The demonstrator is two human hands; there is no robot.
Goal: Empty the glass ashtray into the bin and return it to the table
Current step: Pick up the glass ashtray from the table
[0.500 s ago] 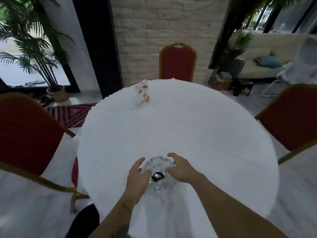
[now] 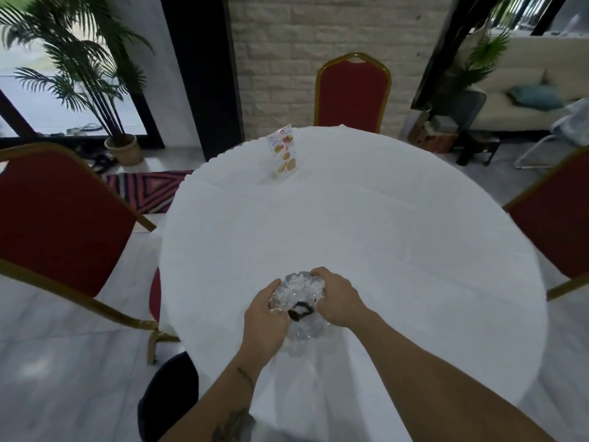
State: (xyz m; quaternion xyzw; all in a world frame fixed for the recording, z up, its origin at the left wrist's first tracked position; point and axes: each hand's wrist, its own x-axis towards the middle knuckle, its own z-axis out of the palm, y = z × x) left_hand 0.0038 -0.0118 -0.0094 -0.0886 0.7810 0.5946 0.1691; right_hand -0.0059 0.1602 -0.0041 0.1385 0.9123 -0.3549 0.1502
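A clear cut-glass ashtray (image 2: 298, 293) with a dark scrap (image 2: 299, 311) inside is at the near side of the round table (image 2: 382, 234), which wears a white cloth. My left hand (image 2: 266, 317) grips the ashtray's left rim. My right hand (image 2: 339, 298) grips its right rim with fingers curled over the far edge. Both hands cover the sides of the glass. I cannot tell whether the ashtray touches the cloth or hangs just above it. No bin is in view.
A standing menu card (image 2: 284, 153) is at the table's far left. Red chairs with gold frames stand at the far side (image 2: 352, 94), left (image 2: 54, 218) and right (image 2: 554, 224). A potted palm (image 2: 122, 149), a striped rug (image 2: 149, 189) and a sofa (image 2: 526, 87) lie beyond.
Both hands have closed in tighter on the ashtray's rim; the left fingers, spread apart before, now wrap the glass. The ashtray looks slightly tilted.
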